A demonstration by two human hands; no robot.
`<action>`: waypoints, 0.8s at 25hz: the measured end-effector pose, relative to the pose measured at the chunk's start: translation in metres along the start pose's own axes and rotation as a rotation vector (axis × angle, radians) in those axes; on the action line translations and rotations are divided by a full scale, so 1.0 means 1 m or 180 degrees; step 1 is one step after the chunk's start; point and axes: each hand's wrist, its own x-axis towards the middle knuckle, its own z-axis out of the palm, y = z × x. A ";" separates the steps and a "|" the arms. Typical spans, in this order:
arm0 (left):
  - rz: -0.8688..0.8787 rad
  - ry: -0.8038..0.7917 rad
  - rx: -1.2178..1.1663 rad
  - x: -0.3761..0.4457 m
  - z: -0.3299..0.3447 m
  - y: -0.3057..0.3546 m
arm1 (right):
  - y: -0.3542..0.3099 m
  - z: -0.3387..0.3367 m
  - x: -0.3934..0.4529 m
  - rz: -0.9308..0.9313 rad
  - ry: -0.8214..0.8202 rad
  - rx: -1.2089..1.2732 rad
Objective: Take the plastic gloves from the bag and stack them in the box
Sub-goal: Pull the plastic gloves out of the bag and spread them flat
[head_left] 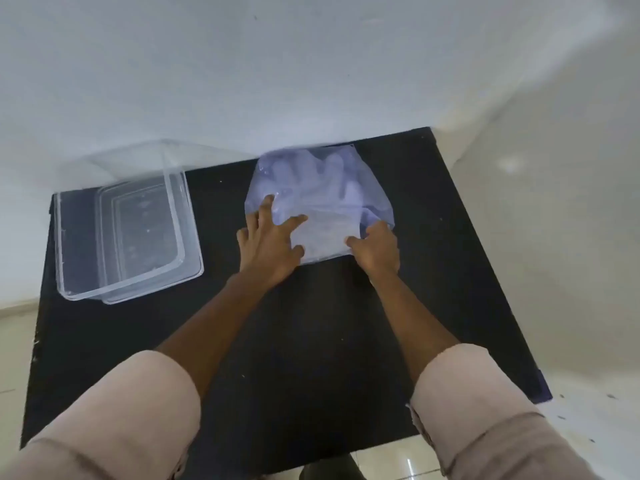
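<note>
One clear plastic box [121, 233] sits open near the left edge of the black table [311, 341], a lid [138, 161] tilted at its far side. Toward the far right corner lies the bag [322, 188] of plastic gloves [329, 174]; the left hand [268, 244] presses it flat with spread fingers, while the right hand [377, 249] pinches its near right edge with curled fingers.
</note>
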 end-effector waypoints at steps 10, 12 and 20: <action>-0.0481 -0.0101 0.0151 0.044 0.017 0.000 | -0.010 0.020 0.020 0.0288 0.0281 0.0785; -0.0486 -0.0119 -0.0077 0.051 0.016 -0.001 | -0.018 0.027 0.015 0.0746 0.0450 0.2298; -0.0468 -0.0035 -0.0533 0.053 0.024 -0.005 | -0.042 0.066 -0.005 0.2001 0.0575 0.3321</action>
